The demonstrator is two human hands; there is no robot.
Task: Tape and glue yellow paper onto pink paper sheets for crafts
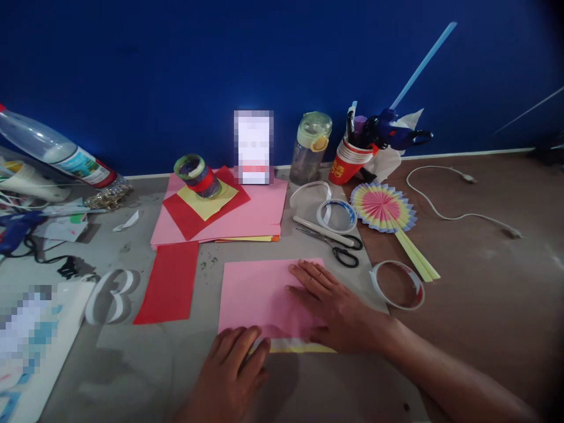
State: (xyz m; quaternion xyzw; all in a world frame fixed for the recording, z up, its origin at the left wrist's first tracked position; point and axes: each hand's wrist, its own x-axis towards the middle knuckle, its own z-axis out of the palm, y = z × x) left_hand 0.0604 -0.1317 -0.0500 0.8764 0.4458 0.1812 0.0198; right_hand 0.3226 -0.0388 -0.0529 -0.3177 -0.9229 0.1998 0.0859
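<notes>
A pink sheet of paper [259, 294] lies flat in front of me, with a narrow pale and yellow strip [304, 345] showing along its near edge. My right hand [335, 305] rests spread on the sheet's right part, fingers stretched out and palm down. At the near left corner, my left hand [238, 364] has its fingers bent together over the paper's edge, the thumb close beside them. Just past the sheet to the right lie black-handled scissors [346, 249] and a white stick-like tool [324, 230]. To its left is a red paper strip [170, 285].
Behind are stacked pink sheets [264, 205] bearing a small jar [200, 176], a lit phone [254, 147], a bottle [311, 150] and a red cup [348, 161] of tools. Rightward lie tape rolls [418, 299], a paper fan [383, 207] and a white cable [436, 211].
</notes>
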